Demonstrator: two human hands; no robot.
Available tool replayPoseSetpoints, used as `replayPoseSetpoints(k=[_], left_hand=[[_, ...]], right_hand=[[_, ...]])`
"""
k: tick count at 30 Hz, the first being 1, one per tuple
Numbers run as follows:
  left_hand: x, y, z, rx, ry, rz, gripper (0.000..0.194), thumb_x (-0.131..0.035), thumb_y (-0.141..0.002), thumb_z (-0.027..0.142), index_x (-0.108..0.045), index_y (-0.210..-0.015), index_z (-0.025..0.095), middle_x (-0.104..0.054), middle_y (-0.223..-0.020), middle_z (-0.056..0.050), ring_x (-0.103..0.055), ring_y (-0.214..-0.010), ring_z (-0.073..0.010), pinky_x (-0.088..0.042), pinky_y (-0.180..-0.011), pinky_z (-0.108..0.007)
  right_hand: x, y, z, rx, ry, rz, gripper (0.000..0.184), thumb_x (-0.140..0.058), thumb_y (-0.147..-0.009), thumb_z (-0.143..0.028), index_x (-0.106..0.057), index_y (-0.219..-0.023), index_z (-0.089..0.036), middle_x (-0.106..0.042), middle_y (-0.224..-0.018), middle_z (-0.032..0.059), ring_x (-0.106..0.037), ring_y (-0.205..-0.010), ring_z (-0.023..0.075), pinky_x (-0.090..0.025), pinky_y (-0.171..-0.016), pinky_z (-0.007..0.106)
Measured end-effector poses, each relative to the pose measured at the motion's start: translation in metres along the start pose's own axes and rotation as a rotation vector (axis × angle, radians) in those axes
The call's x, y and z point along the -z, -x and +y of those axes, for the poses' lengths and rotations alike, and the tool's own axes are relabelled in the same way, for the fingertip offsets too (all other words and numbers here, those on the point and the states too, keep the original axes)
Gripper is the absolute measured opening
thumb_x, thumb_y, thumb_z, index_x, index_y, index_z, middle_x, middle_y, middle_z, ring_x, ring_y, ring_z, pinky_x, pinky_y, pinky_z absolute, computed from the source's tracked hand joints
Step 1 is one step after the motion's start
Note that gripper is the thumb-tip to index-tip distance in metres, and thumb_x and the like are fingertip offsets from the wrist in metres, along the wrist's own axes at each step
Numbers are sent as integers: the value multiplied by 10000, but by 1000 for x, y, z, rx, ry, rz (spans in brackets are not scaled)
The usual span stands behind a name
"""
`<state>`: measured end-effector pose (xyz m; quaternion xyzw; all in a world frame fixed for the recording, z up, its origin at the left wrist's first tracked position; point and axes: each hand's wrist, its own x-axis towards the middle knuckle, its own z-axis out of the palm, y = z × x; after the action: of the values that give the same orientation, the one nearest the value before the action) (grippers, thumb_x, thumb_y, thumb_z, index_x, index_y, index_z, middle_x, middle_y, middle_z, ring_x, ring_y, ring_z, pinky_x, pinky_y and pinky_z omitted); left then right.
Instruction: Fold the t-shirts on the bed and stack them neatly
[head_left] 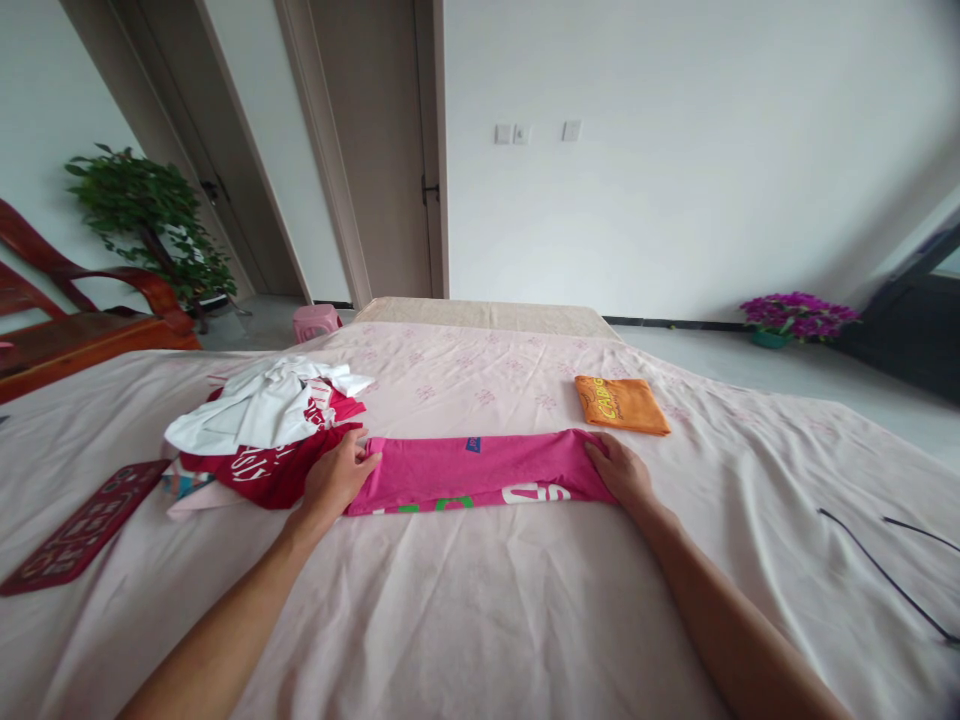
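A pink T-shirt [450, 465], folded into a long flat strip, lies crosswise on the bed sheet in front of me. Green and white print shows along its near edge, and a small blue patch sits near its far edge. My left hand [339, 475] pinches the strip's left end, thumb on top. At the right end, my right hand [621, 468] grips the cloth with its fingers closed, the fingertips partly hidden. Just beyond the right hand is an orange folded garment [622, 404] with yellow lettering.
A heap of clothes, a white garment [262, 405] over a red one [277, 470], lies left beside a dark red lettered plaque [82, 525]. Black cords [889, 577] lie on the right. Beyond the bed stand a pink stool [316, 322], a wooden chair [97, 290] and potted purple flowers [796, 315].
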<state>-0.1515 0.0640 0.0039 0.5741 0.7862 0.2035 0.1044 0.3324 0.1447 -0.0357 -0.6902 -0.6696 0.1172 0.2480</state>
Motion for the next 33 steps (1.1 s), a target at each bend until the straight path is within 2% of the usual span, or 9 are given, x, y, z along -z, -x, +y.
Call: replayPoseSetpoints(k=[2, 4, 8, 14, 19, 24, 28, 31, 33], left_hand=[[-3, -4, 0, 0, -23, -10, 591, -571, -857, 487, -460, -1385, 247, -748, -1081, -48, -692, -1001, -267, -461, -723, -315], [-5, -10, 0, -14, -28, -19, 582, -579, -850, 446, -470, -1387, 249, -749, -1060, -54, -689, -1004, -280, -465, -745, -327], [-10, -28, -1, -8, 129, 47, 494, -572, -836, 324, -554, -1318, 218, -743, -1022, -68, -689, -983, -250, -484, -815, -318], [-17, -53, -1, 33, 269, 92, 503, -529, -860, 315, -535, -1335, 152, -732, -964, -63, -693, -844, -199, -518, -788, -301], [-27, -58, -4, 33, 262, 62, 591, -621, -817, 386, -520, -1353, 157, -731, -988, -77, -687, -937, -225, -501, -833, -303], [-32, -57, -11, -20, 263, 70, 636, -585, -826, 282, -434, -1437, 195, -730, -1110, -63, -688, -944, -181, -487, -845, -251], [-29, -55, -10, -38, 152, 86, 577, -526, -878, 266, -434, -1445, 210, -726, -1140, -69, -679, -1012, -192, -483, -885, -263], [-24, -46, -2, -87, -46, 142, 533, -503, -904, 307, -470, -1422, 186, -646, -1281, -142, -625, -1153, -260, -489, -930, -341], [-23, -38, 4, -181, -131, 216, 503, -497, -912, 341, -516, -1383, 168, -583, -1352, -178, -578, -1220, -301, -483, -971, -401]], right_hand=[[-1, -1, 2, -1, 5, -2, 403, -435, -944, -521, -669, -1167, -280, -734, -1109, 58, -663, -996, 261, -473, -797, 325], [-3, -3, 4, -3, 11, 2, 408, -438, -943, -519, -669, -1175, -276, -734, -1113, 64, -662, -1003, 263, -474, -806, 329], [-5, -5, 7, -5, -3, 8, 412, -445, -942, -513, -669, -1189, -272, -739, -1096, 71, -662, -1005, 266, -477, -832, 341], [0, -4, 4, 1, -108, 38, 414, -449, -936, -496, -683, -1168, -246, -737, -1102, 73, -661, -1019, 265, -480, -887, 356], [6, -3, 0, 34, -251, 41, 440, -493, -907, -508, -685, -1180, -221, -724, -1150, 82, -659, -1044, 260, -484, -917, 360], [10, -7, -7, 4, -361, 89, 422, -559, -855, -452, -693, -1155, -187, -733, -1111, 86, -661, -1035, 257, -497, -917, 357], [7, -12, -10, -41, -360, 82, 402, -546, -865, -423, -681, -1154, -178, -730, -1095, 87, -662, -1023, 248, -504, -901, 348], [6, -11, -7, -12, -215, 64, 386, -523, -894, -395, -668, -1182, -183, -708, -1156, 99, -638, -1085, 248, -474, -962, 360], [9, -6, -6, 19, -121, 99, 397, -501, -922, -399, -641, -1233, -196, -678, -1211, 106, -621, -1117, 252, -469, -973, 374]])
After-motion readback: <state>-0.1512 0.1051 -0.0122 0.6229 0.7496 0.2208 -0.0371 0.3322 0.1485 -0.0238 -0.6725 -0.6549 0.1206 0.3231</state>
